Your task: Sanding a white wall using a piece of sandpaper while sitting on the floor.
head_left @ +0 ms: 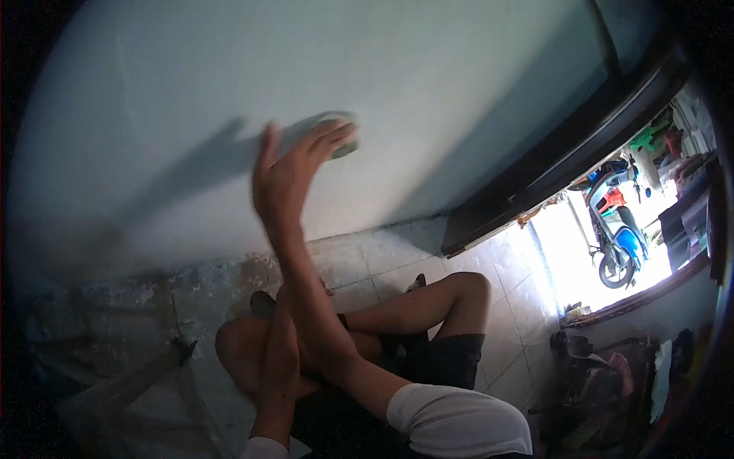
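My right hand [294, 172] is raised against the pale wall [428, 99], its thumb spread to the left. Under its fingers is a small greenish, rounded pad [346, 148], held to the wall and slightly blurred; I cannot make out its exact kind. A shadow of the hand falls on the wall to the left. My left hand [280, 297] is low near my crossed legs [413, 314], mostly hidden behind my right forearm. Only a bit of it and some fingertips show, so whether it holds anything cannot be seen.
Peeling paint marks the wall's base above the tiled floor [501, 329]. A wooden frame [122, 390] stands at the lower left. A dark door [535, 176] and a bright doorway are on the right, with a blue motorbike [615, 229] outside. Dark clutter [596, 382] lies lower right.
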`<state>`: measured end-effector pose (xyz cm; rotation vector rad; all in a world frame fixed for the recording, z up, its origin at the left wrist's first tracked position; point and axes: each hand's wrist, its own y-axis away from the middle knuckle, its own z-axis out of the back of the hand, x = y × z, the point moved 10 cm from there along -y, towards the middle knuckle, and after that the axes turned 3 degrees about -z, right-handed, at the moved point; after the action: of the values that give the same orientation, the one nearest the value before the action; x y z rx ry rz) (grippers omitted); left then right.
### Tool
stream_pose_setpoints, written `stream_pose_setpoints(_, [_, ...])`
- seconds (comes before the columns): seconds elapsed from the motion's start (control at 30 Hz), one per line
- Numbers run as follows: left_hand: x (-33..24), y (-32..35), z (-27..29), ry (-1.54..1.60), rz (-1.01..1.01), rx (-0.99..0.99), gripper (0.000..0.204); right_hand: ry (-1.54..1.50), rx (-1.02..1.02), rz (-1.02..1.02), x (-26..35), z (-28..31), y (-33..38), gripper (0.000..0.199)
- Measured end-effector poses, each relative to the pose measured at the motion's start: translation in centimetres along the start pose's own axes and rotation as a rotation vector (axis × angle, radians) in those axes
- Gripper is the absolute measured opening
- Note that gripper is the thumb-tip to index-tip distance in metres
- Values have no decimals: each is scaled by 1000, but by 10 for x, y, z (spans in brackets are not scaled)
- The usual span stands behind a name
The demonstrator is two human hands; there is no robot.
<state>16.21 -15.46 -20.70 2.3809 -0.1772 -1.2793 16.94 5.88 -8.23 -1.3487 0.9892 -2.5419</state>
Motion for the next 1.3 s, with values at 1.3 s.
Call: stream_pose_setpoints(1.3, [374, 298, 375, -208, 297, -1057, 45, 695, 169, 664, -187, 101, -39, 80])
